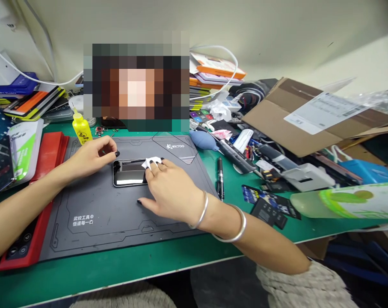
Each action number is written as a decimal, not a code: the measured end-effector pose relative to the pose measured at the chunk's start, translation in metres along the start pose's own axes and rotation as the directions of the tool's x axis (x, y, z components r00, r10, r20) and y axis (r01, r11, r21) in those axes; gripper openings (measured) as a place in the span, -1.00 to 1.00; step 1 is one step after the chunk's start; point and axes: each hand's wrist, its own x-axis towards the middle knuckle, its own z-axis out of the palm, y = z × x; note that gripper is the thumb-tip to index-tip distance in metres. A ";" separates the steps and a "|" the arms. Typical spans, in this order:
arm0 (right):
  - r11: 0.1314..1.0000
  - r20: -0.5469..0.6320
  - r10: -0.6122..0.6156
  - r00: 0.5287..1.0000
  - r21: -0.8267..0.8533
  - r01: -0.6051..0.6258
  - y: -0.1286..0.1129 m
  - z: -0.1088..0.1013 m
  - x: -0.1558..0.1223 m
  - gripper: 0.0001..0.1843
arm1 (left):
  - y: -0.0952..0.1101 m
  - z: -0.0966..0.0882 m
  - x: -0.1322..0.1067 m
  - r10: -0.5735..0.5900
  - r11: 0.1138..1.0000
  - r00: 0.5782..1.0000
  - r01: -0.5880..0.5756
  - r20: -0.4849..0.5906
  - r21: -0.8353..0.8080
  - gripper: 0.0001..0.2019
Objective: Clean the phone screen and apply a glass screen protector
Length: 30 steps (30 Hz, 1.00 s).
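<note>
A black smartphone (129, 173) lies flat on a dark grey WKTOO repair mat (94, 222), its glossy face up. My right hand (170, 188) rests on the phone's right end, pinching a white wipe (151, 162) against the glass. My left hand (91, 157) hovers just above the phone's upper left corner. Its fingers are curled together, and no held item is visible. A silver bangle (202, 209) circles my right wrist beside a second one (235, 224).
A yellow dispensing bottle (82, 127) stands behind the mat, and a blue air blower (204, 140) and black pen (220, 177) lie to its right. Tools, cards and a cardboard box (286, 115) crowd the green bench (116, 273). A pixelated patch hides the far middle.
</note>
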 end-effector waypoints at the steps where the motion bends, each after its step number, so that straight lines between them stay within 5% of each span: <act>1: 1.000 0.012 -0.010 1.000 -0.007 0.010 -0.001 0.000 -0.002 -0.33 | 0.000 0.000 0.000 0.002 1.000 1.000 -0.002 0.001 -0.002 -0.79; 7: 0.962 -0.133 -0.261 0.956 0.046 0.269 -0.005 0.011 0.005 -0.18 | -0.002 0.001 0.000 0.005 1.000 1.000 -0.005 -0.005 -0.001 -0.80; 13: 0.999 -0.076 -0.035 0.996 0.031 0.038 -0.001 0.005 0.006 -0.28 | 0.000 0.000 0.000 0.006 1.000 1.000 -0.006 -0.007 0.002 -0.80; 16: 0.977 -0.099 -0.190 0.977 0.079 0.199 -0.006 0.005 0.002 -0.25 | 0.001 0.001 0.000 0.011 1.000 1.000 -0.011 -0.001 -0.004 -0.80; 19: 0.910 -0.235 -0.358 0.904 0.127 0.394 -0.005 0.017 0.012 -0.26 | 0.002 0.001 0.000 0.010 1.000 1.000 -0.010 -0.004 -0.008 -0.80; 25: 0.923 -0.301 -0.269 0.915 0.192 0.334 0.010 0.028 0.028 -0.33 | 0.002 0.001 0.000 0.013 1.000 1.000 -0.013 -0.009 0.000 -0.79; 30: 0.866 -0.319 -0.382 0.867 0.205 0.456 0.009 0.027 0.028 -0.36 | 0.002 0.001 -0.001 0.009 1.000 1.000 -0.009 -0.013 -0.006 -0.79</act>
